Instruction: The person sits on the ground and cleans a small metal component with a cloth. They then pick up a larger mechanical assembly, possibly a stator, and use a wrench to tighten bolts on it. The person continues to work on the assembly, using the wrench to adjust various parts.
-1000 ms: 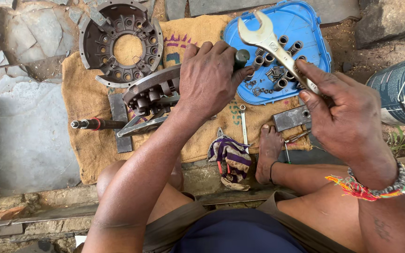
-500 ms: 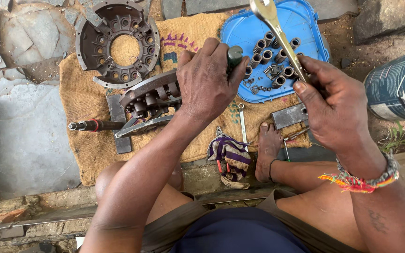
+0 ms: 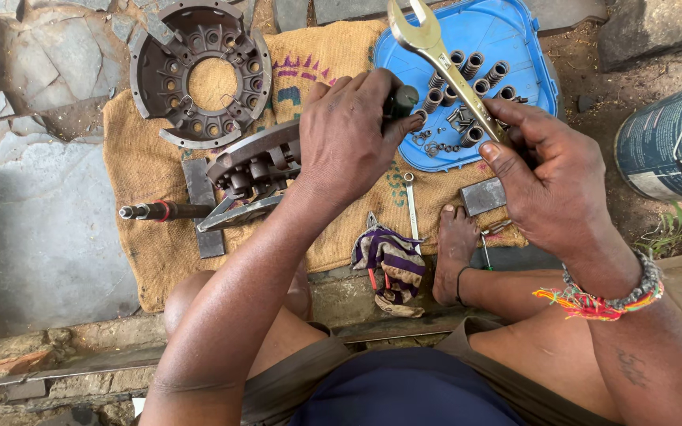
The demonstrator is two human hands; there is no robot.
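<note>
Here right hand [image 3: 550, 185] grips spanner [image 3: 436, 49]; left hand [image 3: 349, 138] closed around dark cylinder [image 3: 400, 100] above blue tray [image 3: 515, 31].

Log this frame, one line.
left hand: on dark handle | right hand: holds spanner above blue tray | clutch plate on sacking

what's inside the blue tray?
The blue tray holds dark coil springs standing in rows and small loose metal bits. The spanner in the right hand and the left hand cover part of it.
</note>
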